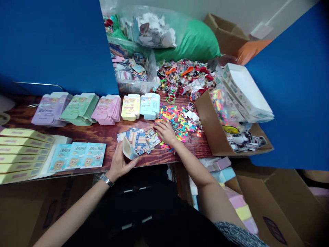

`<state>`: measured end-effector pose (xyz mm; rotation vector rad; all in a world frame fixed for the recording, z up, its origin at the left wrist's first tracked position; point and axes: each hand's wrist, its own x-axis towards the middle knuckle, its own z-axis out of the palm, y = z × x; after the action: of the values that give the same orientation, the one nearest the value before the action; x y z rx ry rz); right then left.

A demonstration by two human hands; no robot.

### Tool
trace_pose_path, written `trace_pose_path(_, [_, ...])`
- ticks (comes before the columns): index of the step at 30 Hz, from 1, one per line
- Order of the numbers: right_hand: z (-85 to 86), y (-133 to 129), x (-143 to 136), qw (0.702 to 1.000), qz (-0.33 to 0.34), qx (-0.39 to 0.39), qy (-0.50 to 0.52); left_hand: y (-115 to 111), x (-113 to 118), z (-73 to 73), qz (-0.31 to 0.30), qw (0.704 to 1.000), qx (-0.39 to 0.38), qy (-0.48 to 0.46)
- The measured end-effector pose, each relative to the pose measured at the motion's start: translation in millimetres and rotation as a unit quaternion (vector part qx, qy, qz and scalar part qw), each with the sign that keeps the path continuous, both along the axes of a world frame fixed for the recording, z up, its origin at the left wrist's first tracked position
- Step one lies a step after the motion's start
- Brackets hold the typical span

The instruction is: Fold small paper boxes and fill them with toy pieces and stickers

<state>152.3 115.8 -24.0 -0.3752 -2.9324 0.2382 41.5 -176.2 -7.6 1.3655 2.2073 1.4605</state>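
Observation:
My left hand [120,164], with a metal watch on its wrist, is wrapped round a small light-blue paper box [129,150]. Its open end faces up and shows a pale inside. Just beyond the box lies a loose pile of printed cards [138,139]. Stretched out over the right edge of the cards is my right hand [166,133], where they meet a heap of small neon-coloured pieces [180,120]. Its fingers look extended, and nothing can be seen held in them.
Stacks of flat folded boxes, such as purple ones [50,109], line the back left. Three filled blue boxes [77,156] lie beside yellow boxes [23,151]. A cardboard box [208,120] stands right, near a mixed trinket heap [182,77] and a plastic bin [133,85].

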Motion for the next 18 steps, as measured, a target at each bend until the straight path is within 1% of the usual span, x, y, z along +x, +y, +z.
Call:
trace_pose_path(1, [-3.3, 3, 3, 1.0, 0.0, 0.003, -0.006, 0, 0, 0.6, -0.004, 1.0, -0.002, 0.002])
trace_pose_path(3, [-3.7, 10, 11, 1.0, -0.014, 0.008, -0.015, 1, 0, 2.8, -0.006, 1.0, -0.008, 0.006])
trace_pose_path(6, [7.7, 17, 25, 0.998, -0.061, 0.02, -0.008, 1, -1, 7.0, 0.001, 1.0, -0.005, 0.028])
trace_pose_path(7, [12.7, 16, 30, 0.997, -0.068, 0.025, 0.001, 0, -1, 7.9, 0.002, 0.999, -0.005, 0.035])
trace_pose_path(8, [17.2, 13, 35, 0.998, -0.06, 0.029, 0.011, 0, -1, 8.6, 0.003, 0.999, -0.005, 0.039])
trace_pose_path(10, [23.4, 3, 42, 0.999, -0.01, 0.03, 0.02, -1, -1, 9.2, 0.003, 0.999, -0.005, 0.042])
trace_pose_path(12, [24.2, -10, 46, 0.999, 0.04, 0.027, 0.008, -1, -1, 9.7, -0.001, 0.999, -0.006, 0.04])
trace_pose_path(13, [22.8, -16, 47, 0.998, 0.052, 0.025, -0.004, 0, 0, 10.1, -0.004, 0.999, -0.006, 0.042])
trace_pose_path(15, [17.4, -24, 47, 0.998, 0.056, 0.025, -0.025, 2, 1, 11.1, -0.017, 0.999, -0.012, 0.049])
trace_pose_path(18, [8.4, -23, 46, 0.997, 0.057, 0.036, -0.039, 7, 2, 12.6, -0.039, 0.997, -0.036, 0.054])
